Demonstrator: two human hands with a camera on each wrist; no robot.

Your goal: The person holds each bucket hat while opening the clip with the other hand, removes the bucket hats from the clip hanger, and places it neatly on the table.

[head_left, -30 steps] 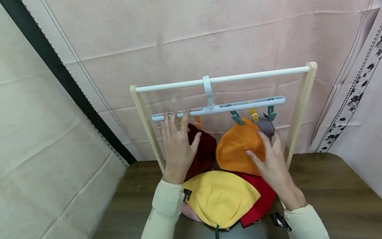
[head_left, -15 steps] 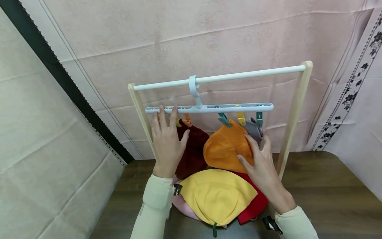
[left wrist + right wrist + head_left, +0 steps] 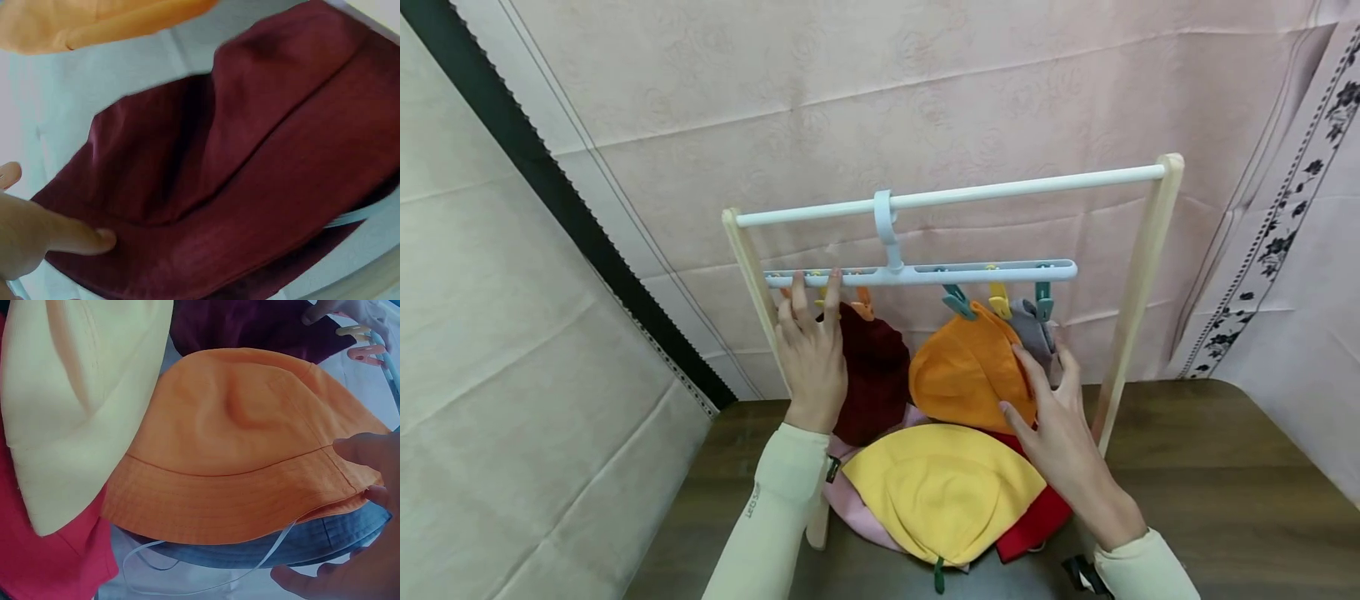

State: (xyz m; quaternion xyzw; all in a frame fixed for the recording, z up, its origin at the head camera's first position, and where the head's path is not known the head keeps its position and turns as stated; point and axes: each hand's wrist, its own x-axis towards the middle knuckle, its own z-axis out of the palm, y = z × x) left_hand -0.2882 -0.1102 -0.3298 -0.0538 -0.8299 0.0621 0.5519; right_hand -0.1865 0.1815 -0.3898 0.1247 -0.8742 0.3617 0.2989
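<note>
A white clip hanger point(image 3: 925, 272) hangs from the rack's white bar point(image 3: 955, 197). Clipped to it are a maroon hat point(image 3: 872, 375), an orange hat point(image 3: 966, 371) and a grey hat point(image 3: 1033, 333). My left hand point(image 3: 812, 333) reaches up at the hanger's left end, fingers straight by the clips. Its thumb point(image 3: 75, 237) presses the maroon hat point(image 3: 250, 175). My right hand point(image 3: 1037, 392) rests with straight fingers on the right side of the orange hat point(image 3: 250, 456), touching the grey hat point(image 3: 337, 540) behind it.
Below the hanger a yellow hat point(image 3: 943, 492) tops a pile with a red hat point(image 3: 1037, 521) and a pink one point(image 3: 853, 517) on the dark wooden table point(image 3: 1225, 483). Wooden posts point(image 3: 1138, 275) frame the rack. A pink curtain hangs close behind.
The hanger has slid left along the bar with its hats. Both hands followed it left, and the left thumb has gone out of sight beside the maroon hat.
</note>
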